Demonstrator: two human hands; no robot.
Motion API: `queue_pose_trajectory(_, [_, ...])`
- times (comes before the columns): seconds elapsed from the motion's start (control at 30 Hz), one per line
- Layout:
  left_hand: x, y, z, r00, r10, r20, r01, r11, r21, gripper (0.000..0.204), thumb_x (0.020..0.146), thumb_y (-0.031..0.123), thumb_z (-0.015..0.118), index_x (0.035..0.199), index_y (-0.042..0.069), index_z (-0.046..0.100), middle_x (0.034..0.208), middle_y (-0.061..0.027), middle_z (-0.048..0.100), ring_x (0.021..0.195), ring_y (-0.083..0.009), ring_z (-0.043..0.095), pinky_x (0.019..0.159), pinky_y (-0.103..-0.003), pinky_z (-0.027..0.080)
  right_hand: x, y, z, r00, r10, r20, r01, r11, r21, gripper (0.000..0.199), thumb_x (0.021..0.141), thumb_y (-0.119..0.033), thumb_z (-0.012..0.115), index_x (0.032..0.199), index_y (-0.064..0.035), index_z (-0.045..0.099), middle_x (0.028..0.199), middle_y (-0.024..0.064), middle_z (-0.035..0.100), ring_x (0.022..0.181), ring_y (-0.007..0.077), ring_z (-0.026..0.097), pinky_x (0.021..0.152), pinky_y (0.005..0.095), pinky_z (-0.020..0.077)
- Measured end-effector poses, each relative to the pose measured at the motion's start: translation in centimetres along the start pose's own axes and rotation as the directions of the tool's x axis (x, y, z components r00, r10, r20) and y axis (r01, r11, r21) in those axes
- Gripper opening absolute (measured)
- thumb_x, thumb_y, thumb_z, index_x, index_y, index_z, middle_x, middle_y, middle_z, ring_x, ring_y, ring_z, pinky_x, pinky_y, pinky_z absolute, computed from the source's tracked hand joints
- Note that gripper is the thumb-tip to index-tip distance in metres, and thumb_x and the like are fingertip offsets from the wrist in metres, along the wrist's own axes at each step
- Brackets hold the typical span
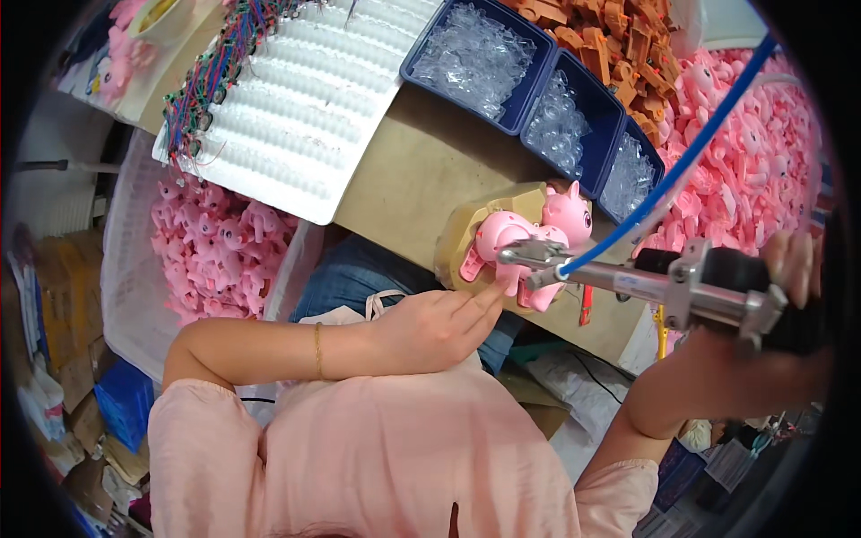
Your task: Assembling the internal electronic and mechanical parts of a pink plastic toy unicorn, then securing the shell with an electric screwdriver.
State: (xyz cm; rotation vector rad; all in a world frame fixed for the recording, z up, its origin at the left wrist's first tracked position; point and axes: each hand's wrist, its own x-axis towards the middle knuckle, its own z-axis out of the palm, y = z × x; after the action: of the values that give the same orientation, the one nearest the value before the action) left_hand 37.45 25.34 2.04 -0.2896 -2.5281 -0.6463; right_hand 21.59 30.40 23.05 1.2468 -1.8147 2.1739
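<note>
A pink toy pony (505, 231) lies on its side in a tan, block-like holder (455, 235) on the table. My left hand (441, 330) reaches across my body, its fingertips closed against the pony's lower edge. From the right, my right hand (794, 264) is wrapped round the black body of a powered screwdriver (637, 280). Its metal nose extends over the pony's middle and covers part of it; whether the tip touches a screw is hidden. A blue air hose (668, 184) runs up from the metal nose.
Dark blue bins (529, 134) of clear plastic parts line the table's far side. Orange-brown pieces (610, 45) and pink pony parts (749, 134) are heaped beyond. At left are a white ridged tray (278, 134), bundled wires (202, 99), and a crate (130, 260) of pink parts.
</note>
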Motion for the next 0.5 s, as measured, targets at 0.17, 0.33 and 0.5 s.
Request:
queue_pose_trajectory(0.17, [-0.3, 0.1, 0.6, 0.998, 0.022, -0.061, -0.021, 1.000, 0.012, 0.032, 0.070, 0.012, 0.055, 0.096, -0.006, 0.061, 0.118, -0.0249, 0.054, 0.066, -0.0133, 0.055, 0.058, -0.022, 0.047, -1.9, 0.0, -1.4, 0.998, 0.057, 0.039, -0.065, 0.968, 0.243, 0.025, 0.086, -0.022, 0.042, 0.094, 0.0011, 0.046, 0.075, 0.0037, 0.042, 0.065, 0.0125, 0.040, 0.065, 0.0251, 0.0377])
queue_pose_trajectory(0.33, [-0.4, 0.7, 0.5, 1.000, -0.018, 0.011, 0.018, 1.000, 0.001, 0.026, 0.072, 0.006, 0.056, 0.095, -0.005, 0.061, 0.120, -0.0205, 0.054, 0.080, -0.0166, 0.062, 0.067, -0.025, 0.050, -3.9, 1.4, 0.4, 0.997, 0.080, 0.013, -0.081, 0.974, 0.210, 0.024, 0.087, -0.024, 0.045, 0.100, -0.0039, 0.047, 0.075, 0.0031, 0.041, 0.064, 0.0118, 0.040, 0.060, 0.0273, 0.0348])
queue_pose_trajectory(0.5, [-0.1, -0.5, -1.8, 0.992, -0.120, 0.050, 0.128, 0.970, -0.206, 0.023, 0.076, 0.007, 0.058, 0.097, -0.001, 0.062, 0.116, -0.0137, 0.058, 0.077, -0.0207, 0.062, 0.066, -0.025, 0.050, -0.6, 1.6, -0.9, 0.993, 0.122, -0.003, -0.119, 0.977, 0.175, 0.030, 0.086, -0.024, 0.046, 0.105, -0.0013, 0.047, 0.075, 0.0038, 0.040, 0.063, 0.0126, 0.039, 0.059, 0.0275, 0.0349])
